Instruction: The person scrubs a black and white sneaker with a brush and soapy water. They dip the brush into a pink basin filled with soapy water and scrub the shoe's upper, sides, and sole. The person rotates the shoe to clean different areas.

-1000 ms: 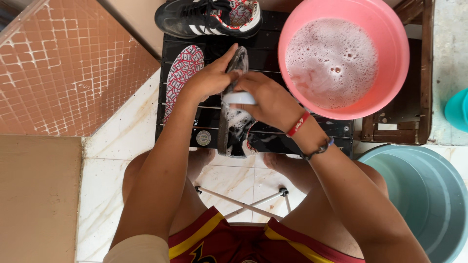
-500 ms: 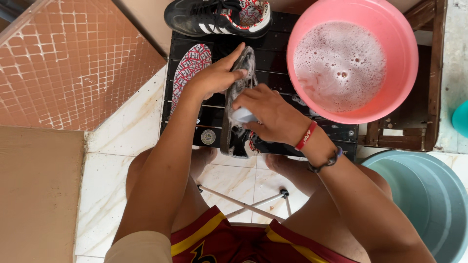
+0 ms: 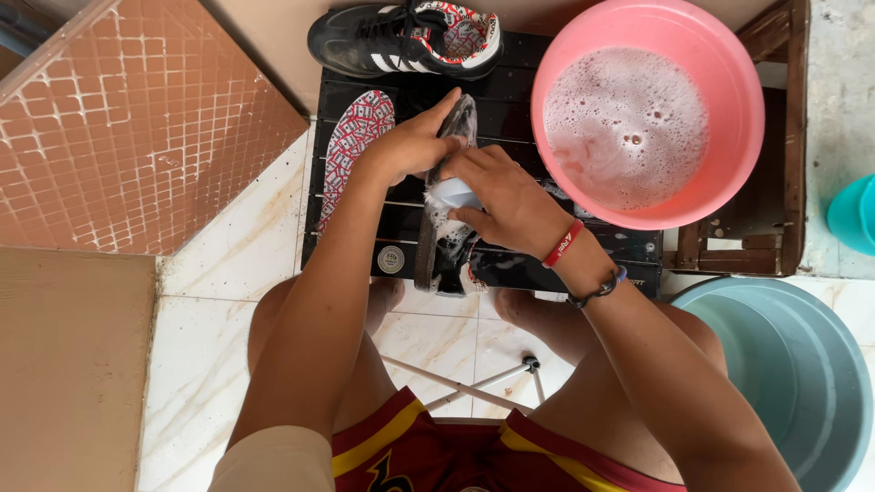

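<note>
Head view shows, at the upper middle of the frame, the left hand point(image 3: 412, 144) gripping a soapy black shoe point(image 3: 448, 205) on a black crate point(image 3: 519, 255), while the right hand point(image 3: 510, 202) pinches a white brush point(image 3: 453, 193) against it.

You look down at a white tile floor point(image 3: 228, 273) in bright daylight. On your left is a slab of small reddish-brown tiles point(image 3: 137, 128), with a plain tan board point(image 3: 68, 364) below it. Ahead is a black slatted tabletop point(image 3: 510, 118), and beside it a brown wooden crate point(image 3: 784, 137).
</note>
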